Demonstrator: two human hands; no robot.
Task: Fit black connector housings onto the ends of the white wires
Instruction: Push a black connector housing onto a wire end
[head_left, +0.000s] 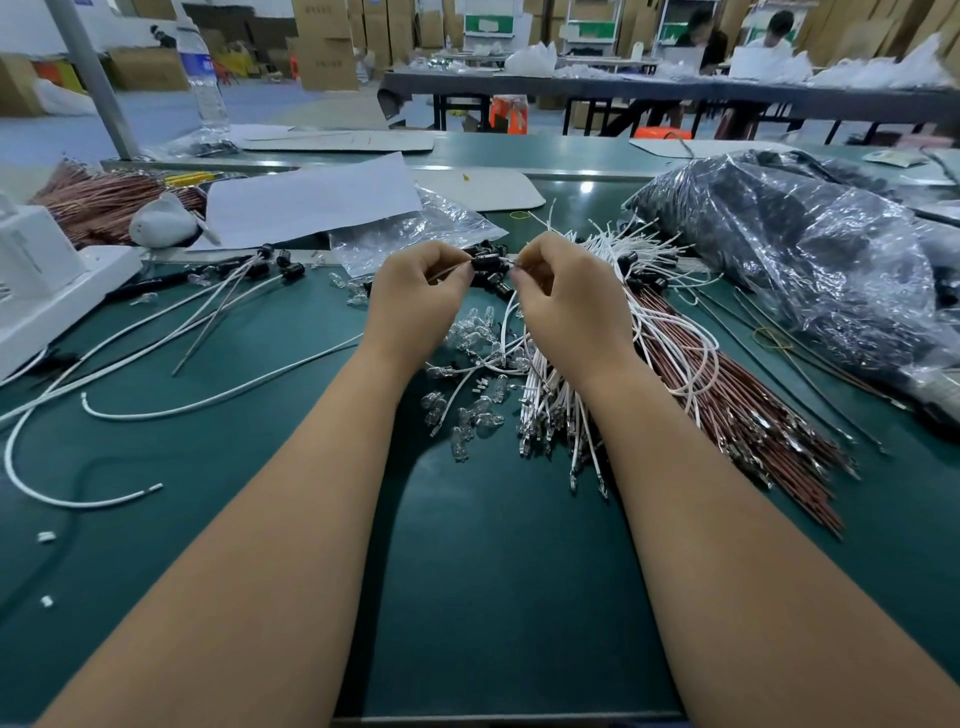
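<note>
One black connector housing (485, 261) was held up between both hands above the green surface (498, 571), just in front of a small pile of loose housings (493, 283). The left hand (415, 301) pinched it with curled fingers, and a thin wire ran out past that hand's fingertips. The right hand (566, 306) pinched a white wire (506, 322) at the housing's other end. Beneath lay clear glass bulbs (470, 410), a bundle of white wires (561, 410) and brown wires (769, 431). Finished leads (218, 306) lay left, a plastic bag (810, 249) right.
</note>
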